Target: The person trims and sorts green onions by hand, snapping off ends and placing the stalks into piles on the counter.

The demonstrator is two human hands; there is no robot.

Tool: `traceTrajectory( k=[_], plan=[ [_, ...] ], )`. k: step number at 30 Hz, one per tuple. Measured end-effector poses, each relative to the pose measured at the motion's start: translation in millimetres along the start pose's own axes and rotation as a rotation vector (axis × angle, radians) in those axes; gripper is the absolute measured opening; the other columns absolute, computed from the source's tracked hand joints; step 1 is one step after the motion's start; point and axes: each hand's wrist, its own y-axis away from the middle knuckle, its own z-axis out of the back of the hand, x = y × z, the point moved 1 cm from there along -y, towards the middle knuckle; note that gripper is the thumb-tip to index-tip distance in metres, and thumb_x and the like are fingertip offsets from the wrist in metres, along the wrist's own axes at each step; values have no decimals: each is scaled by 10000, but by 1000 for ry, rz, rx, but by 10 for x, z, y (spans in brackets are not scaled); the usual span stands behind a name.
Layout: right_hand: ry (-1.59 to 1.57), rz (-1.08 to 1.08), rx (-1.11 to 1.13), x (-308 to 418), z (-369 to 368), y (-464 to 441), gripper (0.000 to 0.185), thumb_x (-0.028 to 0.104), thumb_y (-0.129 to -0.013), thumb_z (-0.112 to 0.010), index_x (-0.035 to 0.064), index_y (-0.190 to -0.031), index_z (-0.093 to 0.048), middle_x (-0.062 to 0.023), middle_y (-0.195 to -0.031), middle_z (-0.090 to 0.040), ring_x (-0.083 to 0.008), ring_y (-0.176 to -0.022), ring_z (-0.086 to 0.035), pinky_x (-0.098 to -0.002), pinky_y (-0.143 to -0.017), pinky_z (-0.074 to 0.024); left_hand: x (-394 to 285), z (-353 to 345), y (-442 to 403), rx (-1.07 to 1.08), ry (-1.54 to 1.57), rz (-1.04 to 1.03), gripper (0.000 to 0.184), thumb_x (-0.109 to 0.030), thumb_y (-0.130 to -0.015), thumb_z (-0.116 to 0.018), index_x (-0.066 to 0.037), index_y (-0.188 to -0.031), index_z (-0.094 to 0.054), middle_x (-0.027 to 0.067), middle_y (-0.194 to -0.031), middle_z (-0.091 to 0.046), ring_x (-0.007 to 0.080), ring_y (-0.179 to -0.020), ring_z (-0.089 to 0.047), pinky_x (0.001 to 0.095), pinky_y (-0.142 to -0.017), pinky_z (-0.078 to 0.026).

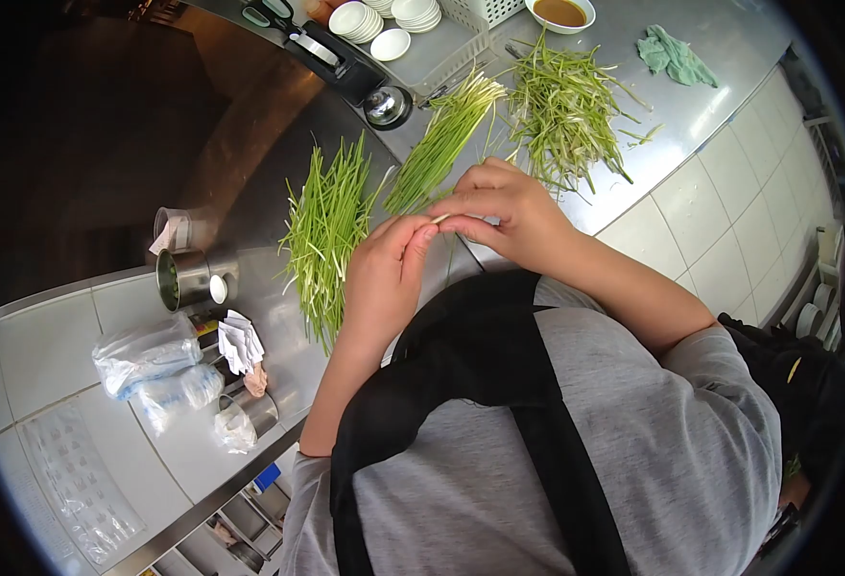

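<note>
Left hand (385, 267) and right hand (516, 213) meet in narrow pinches on one pale stalk (440, 219), seemingly for fine control, near the neat bundle (446, 139), with the green pile (326, 235) and tangled heap (568, 115) flanking it, likely for easy reach.

Both bare forearms converge before the torso, elbows bent, the left hand (384, 264) and right hand (507, 213) meeting nearly tip to tip, each with its thumb and forefinger drawn into a pinch.
</note>
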Motion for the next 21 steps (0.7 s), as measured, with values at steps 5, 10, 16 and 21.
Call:
traceTrajectory(
  k=[5,10,16,21],
  plan=[
    [-255,-156,61,29,-6,0,125,87,-833,-658,60,-952,-686,-34,-812,-628,-144,-741,-563,-274,-675,-444,-19,-36,50,11,149,17,165,-130,-922,-540,-22,-1003,-635,92,-814,-607,192,-708,-562,293,-647,-437],
    [-702,-487,-193,-73,-3,-21,118,117,-889,-605,34,-937,-674,-7,-831,-636,-89,-793,-562,-251,-729,-446,5,-12,70,65,182,91,203,-131,-942,-519,-27,-1071,-636,43,-875,-615,116,-773,-540,249,-690,-422],
    [-281,-314,-192,-116,316,-72,132,139,-891,-598,43,-959,-659,-45,-883,-637,-141,-817,-595,-276,-762,-453,22,-24,98,21,256,85,233,-126,-971,-460,-15,-1101,-618,32,-962,-619,83,-762,-498,216,-717,-397],
    [55,37,-72,68,274,-50,120,124,-807,-664,69,-914,-660,-71,-867,-624,-242,-774,-579,-324,-696,-473,63,-61,92,-14,298,42,242,-137,-981,-441,-24,-1077,-633,-13,-856,-582,36,-669,-405,189,-627,-352]
  ],
)
